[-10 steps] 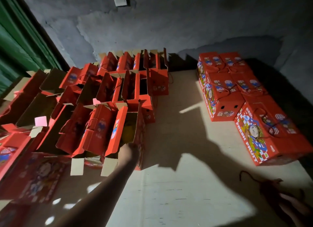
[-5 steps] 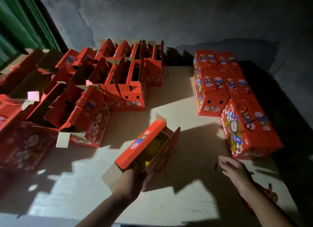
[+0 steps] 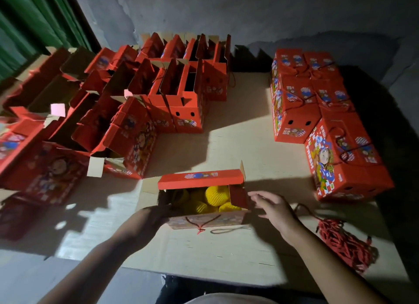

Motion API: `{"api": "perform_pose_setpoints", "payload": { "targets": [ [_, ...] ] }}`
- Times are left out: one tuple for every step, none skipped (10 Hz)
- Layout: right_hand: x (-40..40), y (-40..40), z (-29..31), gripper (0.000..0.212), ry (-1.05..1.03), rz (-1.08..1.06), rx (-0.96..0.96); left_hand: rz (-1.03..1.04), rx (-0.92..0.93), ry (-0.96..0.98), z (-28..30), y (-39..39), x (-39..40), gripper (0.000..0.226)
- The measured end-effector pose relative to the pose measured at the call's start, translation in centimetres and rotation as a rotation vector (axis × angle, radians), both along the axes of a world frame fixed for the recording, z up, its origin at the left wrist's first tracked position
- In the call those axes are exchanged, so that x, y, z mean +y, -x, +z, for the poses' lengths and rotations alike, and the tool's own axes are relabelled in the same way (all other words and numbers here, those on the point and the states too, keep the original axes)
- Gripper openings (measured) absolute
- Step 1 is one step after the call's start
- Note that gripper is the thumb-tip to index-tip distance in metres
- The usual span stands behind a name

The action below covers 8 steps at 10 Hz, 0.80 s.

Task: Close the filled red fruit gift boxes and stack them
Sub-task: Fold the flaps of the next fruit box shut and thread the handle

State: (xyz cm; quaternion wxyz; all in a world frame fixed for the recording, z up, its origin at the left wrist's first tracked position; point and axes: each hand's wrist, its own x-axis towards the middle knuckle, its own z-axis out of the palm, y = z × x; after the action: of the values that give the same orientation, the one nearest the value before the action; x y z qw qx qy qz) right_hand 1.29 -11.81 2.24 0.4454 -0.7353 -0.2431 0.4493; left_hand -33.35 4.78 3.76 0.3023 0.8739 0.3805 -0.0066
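The open box (image 3: 201, 199) lay with its long axis running nine to three, mouth up. My left hand (image 3: 147, 222) gripped its nine-o'clock end. My right hand (image 3: 272, 207), fingers loosely spread, touched the three-o'clock flap.

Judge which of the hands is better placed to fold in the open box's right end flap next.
Right. The right hand hovers open beside the right end flap of the open box, while the left hand grips its left end, steadying it.

Dim scene with hard light from behind, casting sharp shadows across the table (image 3: 238, 131); wide-angle edges bend, slightly blurred.
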Motion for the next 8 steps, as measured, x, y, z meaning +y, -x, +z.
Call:
{"api": "perform_pose_setpoints", "payload": {
  "targets": [
    [1.1, 2.0, 0.8, 0.024, 0.007, 0.068, -0.053, -0.066, 0.045, 0.032, 0.2, 1.2, 1.5, 0.037],
    [2.3, 3.9, 0.8, 0.024, 0.03, 0.157, -0.092, -0.126, 0.042, 0.031, 0.0, 1.7, 2.9, 0.036],
    [3.6, 5.5, 0.9, 0.034, 0.081, 0.255, -0.166, -0.162, 0.042, -0.042, -0.4, 2.1, 4.0, 0.056],
    [4.6, 6.0, 1.0, 0.056, 0.067, 0.269, -0.212, -0.188, 0.051, -0.077, -0.5, 3.0, 5.1, 0.052],
    [6.1, 6.4, 1.0, 0.068, 0.064, 0.252, -0.22, -0.14, 0.042, 0.014, 0.0, 3.9, 6.5, 0.041],
    [7.3, 7.5, 0.9, 0.077, 0.071, 0.218, -0.192, -0.076, -0.074, 0.157, 0.7, 5.5, 8.0, 0.019],
    [8.3, 8.6, 0.6, 0.085, 0.085, 0.146, -0.193, 0.168, -0.198, 0.173, -0.1, 7.0, 10.4, 0.044],
    [9.5, 9.2, 0.2, 0.087, 0.064, 0.113, -0.225, 0.456, -0.159, 0.281, -2.7, 8.0, 12.7, 0.052]
  ]
}}
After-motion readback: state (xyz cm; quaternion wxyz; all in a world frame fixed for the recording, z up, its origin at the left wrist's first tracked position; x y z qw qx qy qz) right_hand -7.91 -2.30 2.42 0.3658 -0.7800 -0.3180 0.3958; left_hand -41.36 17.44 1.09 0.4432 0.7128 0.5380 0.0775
